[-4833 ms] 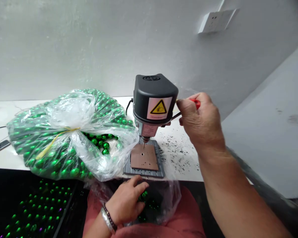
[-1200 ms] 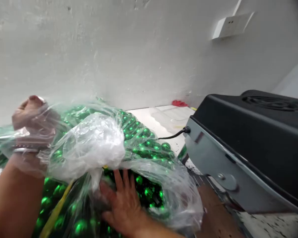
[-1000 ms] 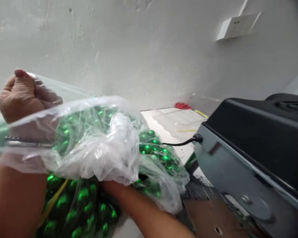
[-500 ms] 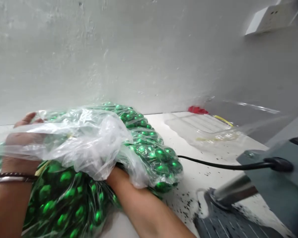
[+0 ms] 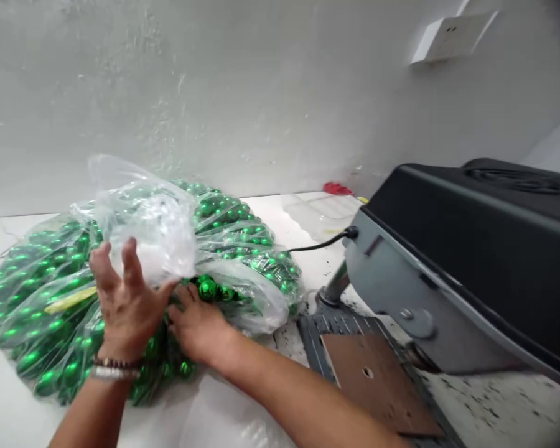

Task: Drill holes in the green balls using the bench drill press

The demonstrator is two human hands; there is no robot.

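A large clear plastic bag [image 5: 247, 280] full of shiny green beads [image 5: 42, 305] lies on the white table. Over its middle, the bag's whitish mouth [image 5: 163, 230] is bunched up and folded open. My left hand [image 5: 128, 298], with bracelets at the wrist, is raised above the beads with its fingers spread, just in front of the bunched plastic. Beside it, my right hand [image 5: 193, 320] reaches into the opening among the green beads. Its fingers are bent down, and whether they grip any beads is hidden. A yellow strip [image 5: 70, 300] shows on the left part of the bag.
A black and grey machine [image 5: 448, 249] on a metal post and slotted base [image 5: 329, 320] stands at the right, its black cable [image 5: 317, 246] running toward the bag. Behind lie clear plastic [image 5: 317, 214] and a red item [image 5: 337, 188]. A socket [image 5: 452, 37] is on the wall.
My left hand has come out from under the plastic and opened. My right hand is now uncovered at the bag's mouth. The view has shifted, showing more of the machine and the bag.
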